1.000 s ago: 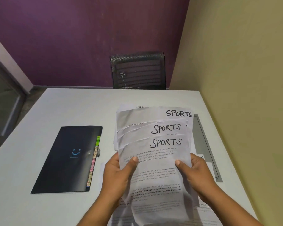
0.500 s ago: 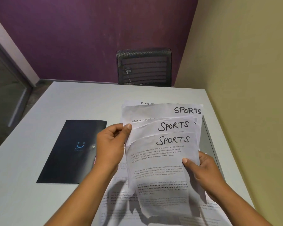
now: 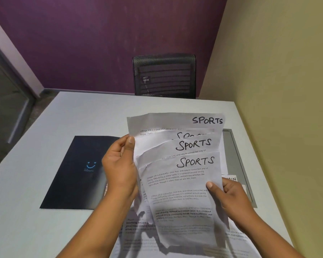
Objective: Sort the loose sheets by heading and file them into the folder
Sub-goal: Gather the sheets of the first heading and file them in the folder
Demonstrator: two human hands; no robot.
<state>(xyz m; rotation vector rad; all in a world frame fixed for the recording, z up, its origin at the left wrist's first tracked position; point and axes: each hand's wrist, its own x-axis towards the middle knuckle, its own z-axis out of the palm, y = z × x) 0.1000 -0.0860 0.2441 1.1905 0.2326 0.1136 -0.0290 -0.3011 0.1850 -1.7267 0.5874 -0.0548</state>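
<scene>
I hold a fanned stack of several white sheets headed SPORTS [image 3: 181, 175] above the table. My left hand [image 3: 119, 164] pinches the stack's upper left edge, thumb on the front of a rear sheet. My right hand [image 3: 227, 196] grips the right edge lower down, thumb on the front sheet. A black folder [image 3: 78, 172] with a small blue smile mark lies flat on the table to the left, partly hidden by my left hand. More printed sheets [image 3: 138, 233] lie on the table under the stack.
The white table [image 3: 35, 229] ends at a yellow wall on the right. A grey tray or panel [image 3: 235, 161] lies against that wall behind the stack. A black mesh chair [image 3: 164, 77] stands at the table's far edge, before a purple wall.
My left hand moved from the stack's lower left edge up to its upper left edge. The sheets have fanned out a little, showing one more SPORTS heading. My right hand kept its hold.
</scene>
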